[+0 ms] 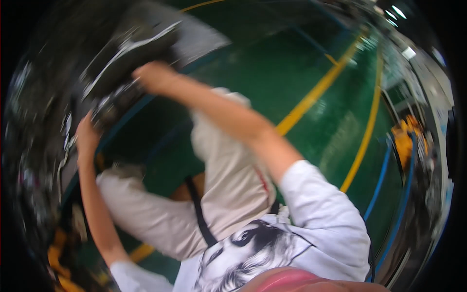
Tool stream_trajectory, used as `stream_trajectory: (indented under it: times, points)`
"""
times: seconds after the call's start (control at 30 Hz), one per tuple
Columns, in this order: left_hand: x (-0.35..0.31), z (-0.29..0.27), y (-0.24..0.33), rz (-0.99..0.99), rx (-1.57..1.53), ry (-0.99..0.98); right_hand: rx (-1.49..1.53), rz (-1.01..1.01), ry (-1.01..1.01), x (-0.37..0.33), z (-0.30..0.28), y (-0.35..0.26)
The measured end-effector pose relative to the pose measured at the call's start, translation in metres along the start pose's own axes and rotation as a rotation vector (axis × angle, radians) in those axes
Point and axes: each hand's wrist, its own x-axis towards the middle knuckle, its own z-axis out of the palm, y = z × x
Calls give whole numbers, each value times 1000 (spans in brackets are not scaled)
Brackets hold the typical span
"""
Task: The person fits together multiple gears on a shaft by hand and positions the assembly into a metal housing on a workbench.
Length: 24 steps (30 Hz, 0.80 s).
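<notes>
A long dark part with bright shiny edges (131, 51) lies slantwise at the upper left, blurred by motion. Just below it, between my hands, is a dark rounded metal piece (114, 104). My right hand (154, 78) reaches forward, closed at the right end of this metal piece. Lower and farther left, my left hand (87, 136) grips its other end. The fingertips of both hands are smeared or hidden against the dark metal, and the exact kind of part cannot be made out.
A pale grey sheet or panel (199, 39) lies beyond the dark part. Yellow lines (316, 100) cross the green floor (262, 73). A yellow machine (408, 138) with blue hoses or bars stands at right. Dark, blurred equipment (39, 121) fills the left side. My bent legs (224, 165) are below my arms.
</notes>
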Motion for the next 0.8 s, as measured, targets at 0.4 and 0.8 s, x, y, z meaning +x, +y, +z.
stream_trajectory:
  times: [0.4,0.8]
  points:
    - [9,-47,48,-211,-167,-209,302,-107,-274,9,-41,19]
    - [5,-51,38,-184,-388,-210,499,-25,-216,6,-43,27]
